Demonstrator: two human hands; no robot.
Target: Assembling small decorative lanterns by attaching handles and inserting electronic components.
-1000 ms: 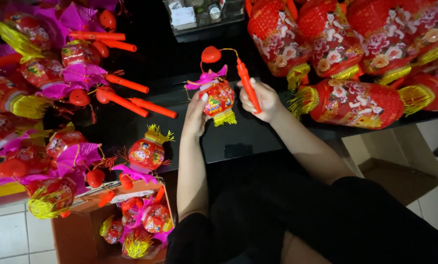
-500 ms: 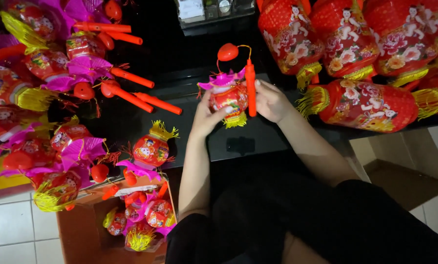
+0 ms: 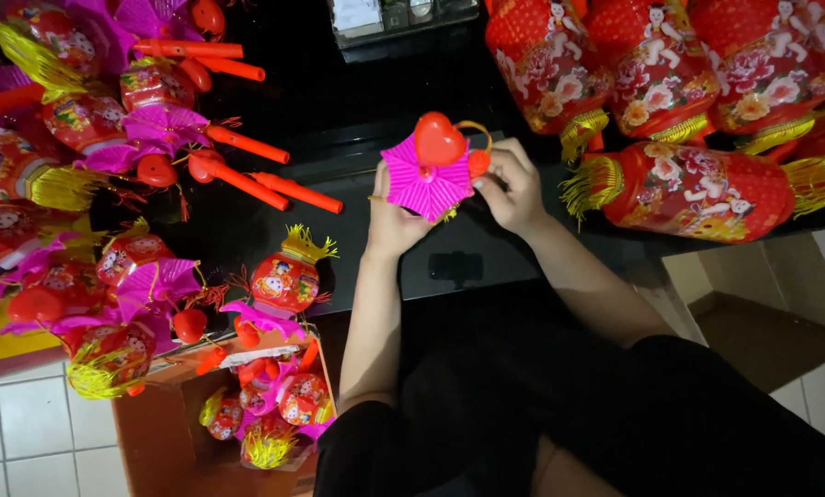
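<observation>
Both my hands hold one small toy lantern [image 3: 428, 175] above the dark table [image 3: 458, 258]. Its pink pleated cap faces me, with a red heart-shaped knob on top. My left hand [image 3: 389, 216] grips the lantern's left side from below. My right hand [image 3: 513, 189] holds its right side, fingers by a red handle end and a thin yellow cord loop. The lantern's body is hidden behind the cap.
Many small finished lanterns with pink caps and orange handles [image 3: 247, 179] are heaped on the left. Large red flowered lanterns [image 3: 688, 189] with yellow fringes fill the right. A cardboard box [image 3: 155, 433] of small lanterns stands on the tiled floor at lower left; another box [image 3: 753, 304] at right.
The lantern has been tipped toward me, so its pink cap now faces the camera instead of its printed body. The orange handle that stood upright is now mostly hidden behind my right hand.
</observation>
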